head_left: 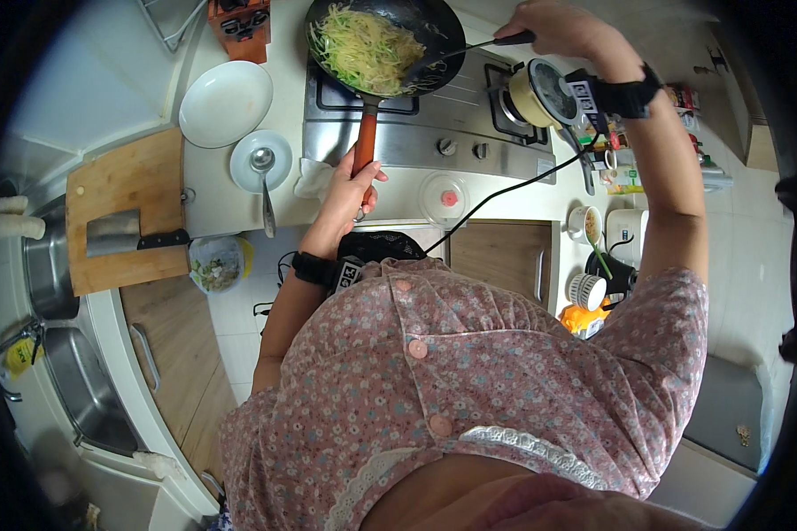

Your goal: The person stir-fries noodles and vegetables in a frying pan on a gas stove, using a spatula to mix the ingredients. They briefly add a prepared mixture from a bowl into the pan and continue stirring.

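My left hand [352,188] is wrapped round the orange-brown handle [365,137] of a black wok [443,26], which sits over the left burner. Pale and green shredded vegetables [367,49] are heaped in the wok. Up at the right, my right hand [560,26] grips the dark handle of a black spatula [456,53]. Its blade dips into the right side of the shreds, partly hidden by them. Nearest my left hand on the counter lies a crumpled white cloth [312,179].
A lidded yellow pot [531,97] stands on the right burner. At left are a white plate [226,104], a bowl [248,164] with a metal ladle [267,199], and a cutting board [115,190] bearing a cleaver [113,234]. A black cable [505,188] crosses before the stove [398,142].
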A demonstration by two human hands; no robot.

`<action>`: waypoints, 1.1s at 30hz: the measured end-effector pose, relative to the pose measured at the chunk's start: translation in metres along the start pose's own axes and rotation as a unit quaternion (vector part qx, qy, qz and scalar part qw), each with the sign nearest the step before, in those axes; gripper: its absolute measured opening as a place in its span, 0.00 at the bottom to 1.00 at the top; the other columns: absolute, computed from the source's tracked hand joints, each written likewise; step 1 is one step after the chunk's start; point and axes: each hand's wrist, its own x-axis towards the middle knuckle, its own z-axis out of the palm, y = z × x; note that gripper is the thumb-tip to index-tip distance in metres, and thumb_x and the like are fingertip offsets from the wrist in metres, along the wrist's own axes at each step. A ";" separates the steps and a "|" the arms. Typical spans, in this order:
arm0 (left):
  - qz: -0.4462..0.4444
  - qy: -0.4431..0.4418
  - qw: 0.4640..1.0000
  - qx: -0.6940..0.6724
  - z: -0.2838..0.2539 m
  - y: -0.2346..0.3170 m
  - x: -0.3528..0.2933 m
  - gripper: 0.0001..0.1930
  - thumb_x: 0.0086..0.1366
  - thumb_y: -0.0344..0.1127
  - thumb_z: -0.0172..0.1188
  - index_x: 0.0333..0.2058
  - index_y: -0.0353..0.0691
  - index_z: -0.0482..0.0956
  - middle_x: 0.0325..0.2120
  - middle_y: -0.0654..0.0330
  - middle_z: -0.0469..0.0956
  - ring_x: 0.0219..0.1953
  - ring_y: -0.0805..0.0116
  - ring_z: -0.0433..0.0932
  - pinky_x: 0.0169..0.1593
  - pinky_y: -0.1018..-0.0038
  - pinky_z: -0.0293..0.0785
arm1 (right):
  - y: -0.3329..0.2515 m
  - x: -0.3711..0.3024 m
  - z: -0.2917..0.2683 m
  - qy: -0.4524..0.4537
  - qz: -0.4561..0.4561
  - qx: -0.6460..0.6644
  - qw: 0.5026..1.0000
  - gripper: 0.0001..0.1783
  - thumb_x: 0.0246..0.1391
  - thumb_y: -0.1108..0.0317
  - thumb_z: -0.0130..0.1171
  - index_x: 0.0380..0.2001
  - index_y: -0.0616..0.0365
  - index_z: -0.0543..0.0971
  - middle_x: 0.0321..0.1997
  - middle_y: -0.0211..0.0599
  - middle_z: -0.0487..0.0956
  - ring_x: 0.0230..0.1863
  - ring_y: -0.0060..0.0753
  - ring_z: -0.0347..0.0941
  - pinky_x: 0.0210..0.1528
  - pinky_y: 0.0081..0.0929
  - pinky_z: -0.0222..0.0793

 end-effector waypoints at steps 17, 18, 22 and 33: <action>-0.008 0.001 1.000 0.011 0.008 0.006 0.000 0.24 0.69 0.34 0.50 0.62 0.41 0.57 0.28 0.58 0.72 0.12 0.80 0.62 0.13 0.81 0.56 | -0.001 -0.039 0.093 0.088 0.210 0.064 0.972 0.20 0.58 0.60 0.54 0.55 0.33 0.75 0.31 0.47 0.79 0.36 0.53 0.75 0.38 0.43 0.71; -0.015 0.004 1.000 0.017 0.009 0.006 -0.001 0.24 0.69 0.34 0.50 0.61 0.41 0.57 0.29 0.58 0.72 0.12 0.80 0.62 0.13 0.81 0.56 | 0.003 -0.046 0.090 0.093 0.213 0.038 0.972 0.20 0.57 0.60 0.54 0.54 0.33 0.75 0.32 0.45 0.80 0.36 0.51 0.75 0.39 0.42 0.72; -0.016 0.008 0.999 0.036 0.009 0.011 -0.005 0.22 0.70 0.35 0.49 0.59 0.41 0.59 0.29 0.58 0.73 0.12 0.81 0.62 0.12 0.83 0.54 | 0.026 -0.051 0.097 0.046 0.199 -0.025 0.979 0.22 0.55 0.61 0.57 0.54 0.29 0.75 0.35 0.45 0.80 0.39 0.48 0.76 0.43 0.41 0.72; -0.062 0.001 0.997 0.041 0.002 0.035 -0.014 0.21 0.70 0.39 0.50 0.59 0.45 0.61 0.28 0.59 0.72 0.11 0.82 0.61 0.10 0.86 0.52 | -0.007 -0.022 0.137 0.040 0.038 0.254 0.966 0.25 0.55 0.65 0.56 0.58 0.47 0.72 0.33 0.57 0.77 0.36 0.56 0.73 0.43 0.41 0.69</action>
